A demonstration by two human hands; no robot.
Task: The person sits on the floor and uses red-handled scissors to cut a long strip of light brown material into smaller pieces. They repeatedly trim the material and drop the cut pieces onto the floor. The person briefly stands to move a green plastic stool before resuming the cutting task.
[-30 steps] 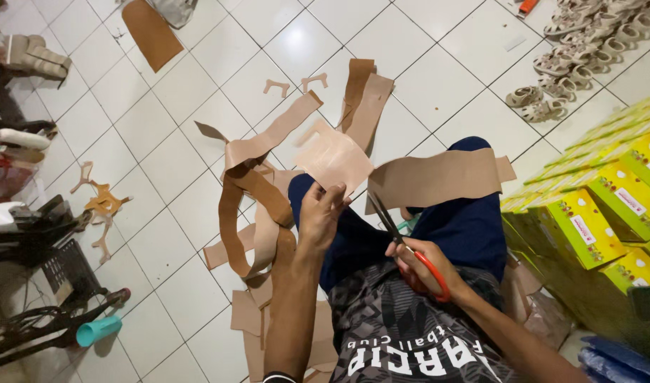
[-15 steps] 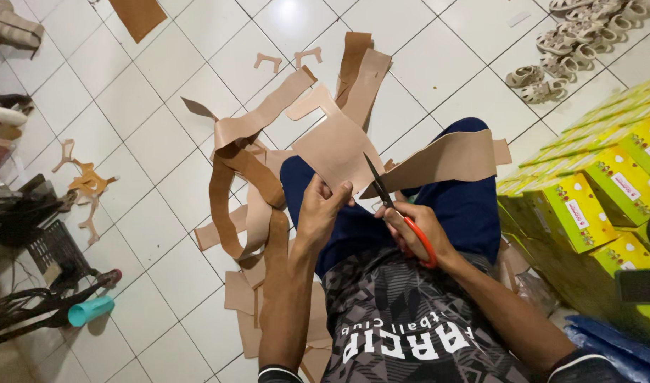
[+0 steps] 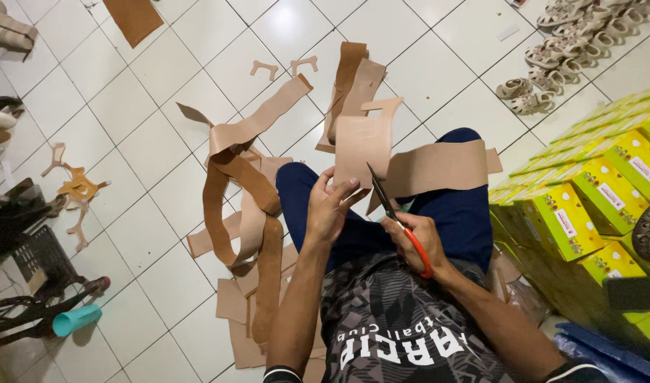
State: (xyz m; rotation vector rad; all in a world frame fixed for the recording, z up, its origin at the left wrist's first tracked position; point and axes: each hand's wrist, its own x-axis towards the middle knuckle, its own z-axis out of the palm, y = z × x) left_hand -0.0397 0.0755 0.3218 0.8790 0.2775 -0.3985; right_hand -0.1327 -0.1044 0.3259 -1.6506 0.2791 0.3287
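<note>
Your left hand [image 3: 330, 206] pinched the tan leather piece [image 3: 364, 145] above your lap, its long side pointing away from you. Your right hand [image 3: 418, 245] gripped the red-handled scissors [image 3: 396, 216], blades pointing up-left into the piece.

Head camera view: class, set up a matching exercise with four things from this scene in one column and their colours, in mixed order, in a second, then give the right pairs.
Things:
1. scissor handles
2. cup on the floor
3. stacked boxes
4. sheet held in the left hand

Colours:
A. tan
B. teal
C. red-orange
D. yellow-green

Pairs: 1-C, 2-B, 3-D, 4-A. The right hand works the scissors, whose blades meet the sheet's lower edge; the left hand pinches the same edge.
</note>
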